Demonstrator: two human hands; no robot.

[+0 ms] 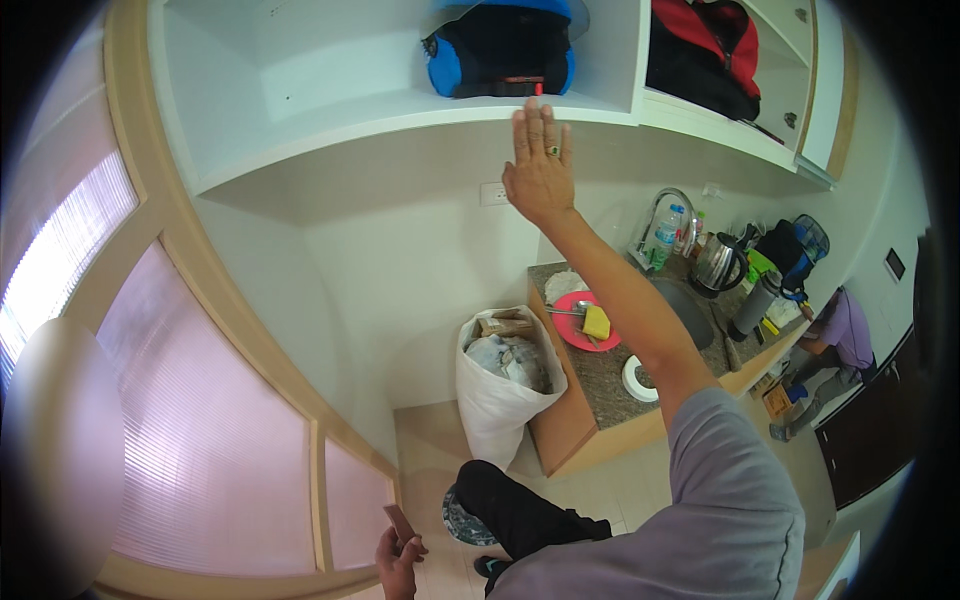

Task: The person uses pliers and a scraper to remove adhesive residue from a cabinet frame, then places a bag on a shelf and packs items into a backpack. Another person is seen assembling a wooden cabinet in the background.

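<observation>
My right hand (541, 175) is raised with its palm turned away and its fingers stretched out. The fingertips overlap the front edge of the white shelf (330, 140); I cannot tell whether they touch it. Just above them, a blue and black rounded thing (500, 55), perhaps a bag, sits on that shelf. Low in the view, my left hand (398, 565) grips a flat, reddish-brown rectangular piece (400, 523) between thumb and fingers. The kind of this piece cannot be made out.
A white sack (490, 425) of scrap stands beside the counter (610, 400). On the counter are a pink plate (570, 335) with a yellow sponge (596, 322), a white tape roll (632, 380), a kettle (716, 264) and a bottle (664, 240). Another person (848, 330) bends at far right.
</observation>
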